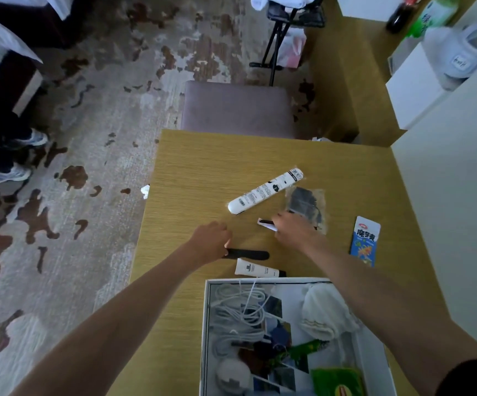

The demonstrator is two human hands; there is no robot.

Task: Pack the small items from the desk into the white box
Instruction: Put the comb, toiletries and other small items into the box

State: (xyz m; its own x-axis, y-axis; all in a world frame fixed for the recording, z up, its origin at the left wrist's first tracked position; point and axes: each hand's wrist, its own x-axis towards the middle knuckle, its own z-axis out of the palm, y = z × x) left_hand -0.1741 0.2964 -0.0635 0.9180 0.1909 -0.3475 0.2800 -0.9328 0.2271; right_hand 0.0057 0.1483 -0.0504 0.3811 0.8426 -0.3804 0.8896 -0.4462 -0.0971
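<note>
The white box [206, 315] lies open at the desk's near edge, holding white cables, photos, a white cloth and green packets. My left hand [213, 238] grips one end of a flat black comb-like item [250, 255] on the desk. My right hand [295, 231] pinches a small black-and-white item [265, 223] beside a clear bag with dark contents [307, 205]. A long white tube [265, 191] lies farther back. A short white tube with a black cap [258, 270] sits just behind the box. A blue snack packet [365, 240] lies to the right.
The wooden desk [197, 172] meets a white wall [454, 210] on the right. A purple stool [237, 108] stands behind the desk. A person's feet in sneakers [11, 158] stand on the patterned carpet at left.
</note>
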